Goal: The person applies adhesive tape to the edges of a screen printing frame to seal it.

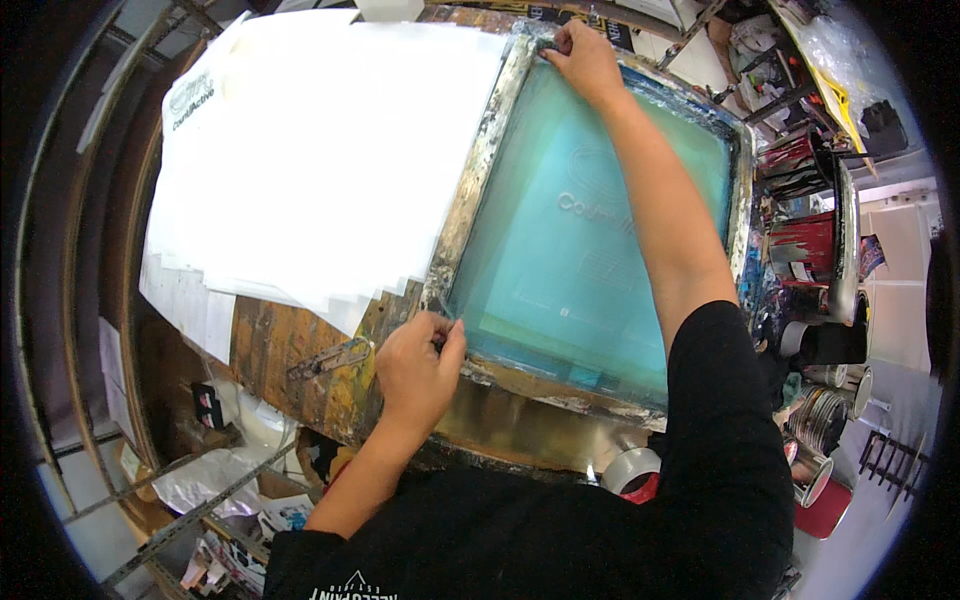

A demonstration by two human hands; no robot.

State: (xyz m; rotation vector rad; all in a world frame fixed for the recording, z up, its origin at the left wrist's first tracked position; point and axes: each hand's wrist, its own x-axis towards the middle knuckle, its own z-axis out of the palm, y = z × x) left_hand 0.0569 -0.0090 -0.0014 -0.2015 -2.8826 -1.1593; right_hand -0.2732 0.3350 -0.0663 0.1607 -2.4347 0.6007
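Note:
A screen-printing frame (480, 165) with paint-spattered wooden edges lies on the table in front of me. Teal mesh (530, 250) fills it, with faint lettering and outlines showing through. My left hand (412, 368) is at the near left corner, thumb and fingers curled together in a pinch. Over at the far left corner, my right hand (588, 62) has its fingertips pressed together on the frame's edge, with the forearm crossing above the mesh. Whatever either hand pinches is too small or hidden to make out.
White paper sheets (320, 160) lie in a loose stack left of the frame. A metal hand tool (330, 360) rests on the stained wooden table (275, 335). A roll of tape (630, 468) sits close to my body. Paint-streaked containers (802, 245) and cans (812, 470) stand to the right.

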